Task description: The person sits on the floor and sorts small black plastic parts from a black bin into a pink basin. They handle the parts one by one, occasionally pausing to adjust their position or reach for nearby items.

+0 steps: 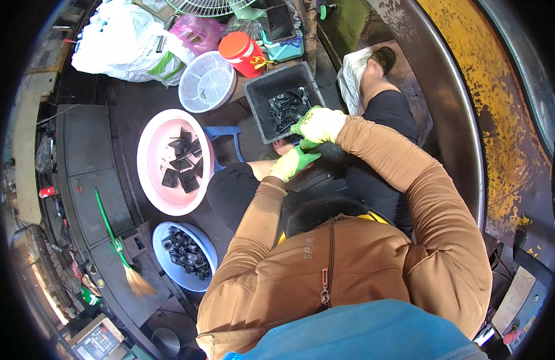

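Both my hands wear pale yellow and green work gloves and are close together at the near edge of a dark grey plastic crate (257, 120). My right hand (323, 126) lies over the crate's near right corner with its fingers curled in. Just below it, my left hand (291, 163) has its fingers closed and pointing towards the right one. What they hold, if anything, is hidden by the gloves. Inside the crate lie black parts (283, 108), some thin and rod-like, some rounded.
To the left stand a pink basin (146, 157) with dark square pieces, and a blue basin (209, 246) with many black parts. A white basket (199, 81), red jug (241, 53) and bags (124, 45) sit beyond. A broom (122, 255) leans left; a curved metal machine edge (469, 114) borders the right.
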The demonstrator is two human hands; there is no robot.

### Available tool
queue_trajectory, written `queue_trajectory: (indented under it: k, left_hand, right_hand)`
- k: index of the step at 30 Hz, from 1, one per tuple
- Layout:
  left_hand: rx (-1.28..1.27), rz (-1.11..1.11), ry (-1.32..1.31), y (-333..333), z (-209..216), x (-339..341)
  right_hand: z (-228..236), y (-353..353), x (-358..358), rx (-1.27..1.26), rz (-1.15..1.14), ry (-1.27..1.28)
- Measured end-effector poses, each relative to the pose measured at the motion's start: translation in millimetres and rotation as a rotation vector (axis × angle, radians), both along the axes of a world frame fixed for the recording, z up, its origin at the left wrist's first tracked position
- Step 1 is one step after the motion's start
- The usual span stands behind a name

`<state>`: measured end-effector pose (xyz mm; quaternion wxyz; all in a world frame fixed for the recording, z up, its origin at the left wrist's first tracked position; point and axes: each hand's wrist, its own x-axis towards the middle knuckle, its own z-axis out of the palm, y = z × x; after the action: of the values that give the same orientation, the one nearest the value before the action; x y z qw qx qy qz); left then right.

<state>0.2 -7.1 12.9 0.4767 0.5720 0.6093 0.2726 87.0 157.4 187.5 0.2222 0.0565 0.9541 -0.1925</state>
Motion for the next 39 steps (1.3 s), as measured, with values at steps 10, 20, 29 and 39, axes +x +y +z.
queue_trajectory:
  k: [10, 20, 29, 39]
  left_hand:
    - [0.103, -0.121, 0.249, -2.2, -33.0, -3.7]
    - [0.017, 0.083, -0.081, -1.4, 9.4, -1.2]
    - [-0.071, -0.003, -0.015, -0.1, 25.4, 3.8]
    - [0.210, -0.159, 0.278, -0.4, 5.1, -4.5]
  right_hand:
    - [-1.9, 0.3, 1.5, 0.006, 0.026, 0.072]
    - [-4.8, 0.0, 4.0, 0.003, 0.019, 0.119]
    - [-10.9, -1.0, 2.6, 0.021, 0.032, 0.148]
    - [5.0, -0.4, 5.7, -0.005, -0.001, 0.105]
